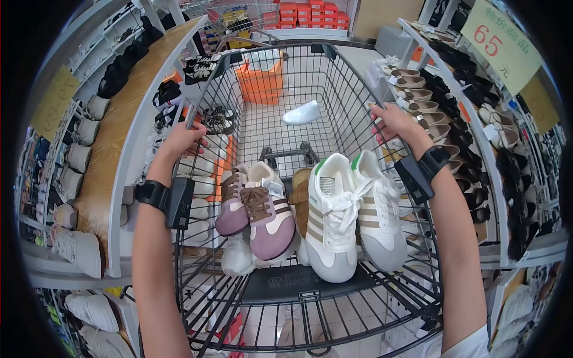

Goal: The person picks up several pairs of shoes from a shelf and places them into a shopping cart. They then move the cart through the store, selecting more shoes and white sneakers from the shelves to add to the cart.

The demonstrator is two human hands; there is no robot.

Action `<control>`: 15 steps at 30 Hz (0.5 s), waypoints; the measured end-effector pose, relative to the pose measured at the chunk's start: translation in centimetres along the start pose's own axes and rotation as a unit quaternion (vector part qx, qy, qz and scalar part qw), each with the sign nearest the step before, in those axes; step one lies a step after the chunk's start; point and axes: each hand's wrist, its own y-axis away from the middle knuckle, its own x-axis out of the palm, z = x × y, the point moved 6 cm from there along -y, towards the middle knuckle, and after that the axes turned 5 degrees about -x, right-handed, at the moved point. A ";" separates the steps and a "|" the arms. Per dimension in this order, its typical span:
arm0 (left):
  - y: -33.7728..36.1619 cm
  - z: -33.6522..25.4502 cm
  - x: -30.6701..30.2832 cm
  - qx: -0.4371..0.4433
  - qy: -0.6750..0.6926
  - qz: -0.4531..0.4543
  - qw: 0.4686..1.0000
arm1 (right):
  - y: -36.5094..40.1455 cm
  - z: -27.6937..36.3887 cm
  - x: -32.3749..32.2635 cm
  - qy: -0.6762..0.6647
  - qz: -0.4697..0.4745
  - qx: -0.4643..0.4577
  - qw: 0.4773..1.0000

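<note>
A black wire shopping cart (307, 343) fills the middle of the view. On its left rim rests my left hand (184, 142), fingers curled round the wire edge. Across from it, my right hand (394, 123) has its fingers bent round the right rim. Inside the cart's near part lie a pair of purple and white sneakers (271, 230) with brown laces and, to their right, white and grey sneakers (334, 238) with brown stripes and green heels. Part of a brown shoe (301, 191) shows between the pairs. A white wrapped item (301, 113) appears farther forward.
Shoe shelves flank the cart, with a wooden bench top (110, 173) on the left and rows of flat shoes (433, 113) on the right. Orange boxes (307, 13) stand ahead near another cart. A yellow price sign (500, 45) hangs at upper right.
</note>
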 end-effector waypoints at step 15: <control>-6.7 -2.2 -4.2 -0.012 -0.031 -0.027 0.999 | -8.7 5.1 1.2 0.033 -0.002 0.002 0.999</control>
